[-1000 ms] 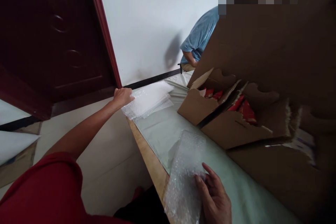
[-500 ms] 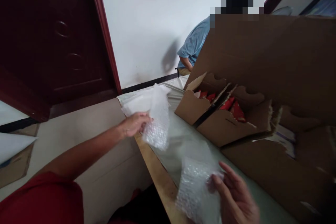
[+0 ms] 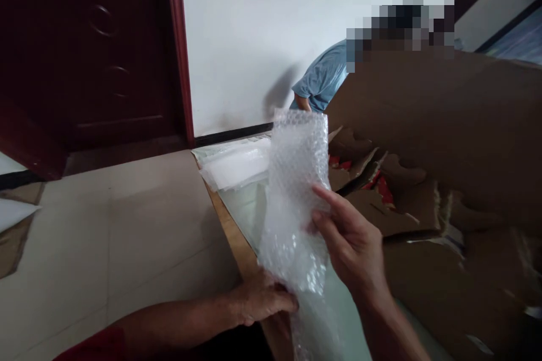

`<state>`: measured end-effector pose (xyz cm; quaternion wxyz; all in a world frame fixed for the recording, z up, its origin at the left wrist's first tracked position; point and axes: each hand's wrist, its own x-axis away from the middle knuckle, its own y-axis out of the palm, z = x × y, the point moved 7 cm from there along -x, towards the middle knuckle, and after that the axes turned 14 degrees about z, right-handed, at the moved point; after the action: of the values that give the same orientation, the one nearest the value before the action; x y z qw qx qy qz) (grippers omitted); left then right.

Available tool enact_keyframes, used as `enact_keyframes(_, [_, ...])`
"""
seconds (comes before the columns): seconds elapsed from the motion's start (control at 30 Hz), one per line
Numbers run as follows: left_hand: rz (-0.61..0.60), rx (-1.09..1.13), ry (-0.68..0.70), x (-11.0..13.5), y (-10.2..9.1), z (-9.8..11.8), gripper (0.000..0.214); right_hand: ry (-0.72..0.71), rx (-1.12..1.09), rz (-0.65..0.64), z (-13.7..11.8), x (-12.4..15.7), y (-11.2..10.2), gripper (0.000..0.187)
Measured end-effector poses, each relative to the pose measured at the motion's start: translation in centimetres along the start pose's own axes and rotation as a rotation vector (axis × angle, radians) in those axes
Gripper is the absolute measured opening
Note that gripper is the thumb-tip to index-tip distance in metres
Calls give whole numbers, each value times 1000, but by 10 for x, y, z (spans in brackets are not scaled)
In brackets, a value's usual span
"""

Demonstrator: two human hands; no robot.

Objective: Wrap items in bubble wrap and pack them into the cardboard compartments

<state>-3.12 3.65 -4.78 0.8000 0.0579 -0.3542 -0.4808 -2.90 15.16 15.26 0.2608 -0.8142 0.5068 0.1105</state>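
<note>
A clear bubble-wrap bag (image 3: 294, 192) stands upright in front of me over the table edge. My right hand (image 3: 349, 240) pinches its right side, fingers closed on the plastic. My left hand (image 3: 262, 299) grips its lower end from the left. More bubble wrap hangs below my hands. A stack of flat bubble-wrap bags (image 3: 235, 164) lies on the table's far left corner.
A large open cardboard box (image 3: 444, 141) fills the right, with smaller boxes holding red packets (image 3: 383, 189) inside. The table (image 3: 231, 225) has a wooden edge and pale glass top. A person in a blue shirt (image 3: 324, 76) bends behind the box. A dark red door (image 3: 88, 51) stands at left.
My left hand drew back from the far stack with a bubble-wrap piece and came down to the near edge. My right hand lifted its bag upright; both hands now hold it together.
</note>
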Motion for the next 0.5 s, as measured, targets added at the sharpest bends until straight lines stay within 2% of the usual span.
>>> enact_keyframes(0.07, [-27, -84, 18, 2, -9, 0, 24, 19, -66, 16, 12, -19, 33, 45])
enact_keyframes(0.17, [-31, -93, 112, 9, -20, 7, 35, 105, -132, 39, 42, -50, 94, 55])
enact_keyframes(0.23, [-87, -63, 75, 17, -21, 5, 45, 173, -54, -43, 65, -63, 137, 62])
enact_keyframes(0.3, [-125, -39, 20, 25, -21, 2, 54, 212, 19, -117, 84, -67, 164, 65])
enact_keyframes(0.33, [-122, -34, 7, 28, -24, 1, 56, 218, 51, -141, 91, -66, 168, 65])
enact_keyframes(0.4, [-71, -34, 18, 32, -32, 3, 54, 211, 109, -145, 103, -60, 154, 61])
enact_keyframes(0.5, [-6, -30, 45, 36, -46, 7, 51, 217, 224, -112, 117, -41, 91, 46])
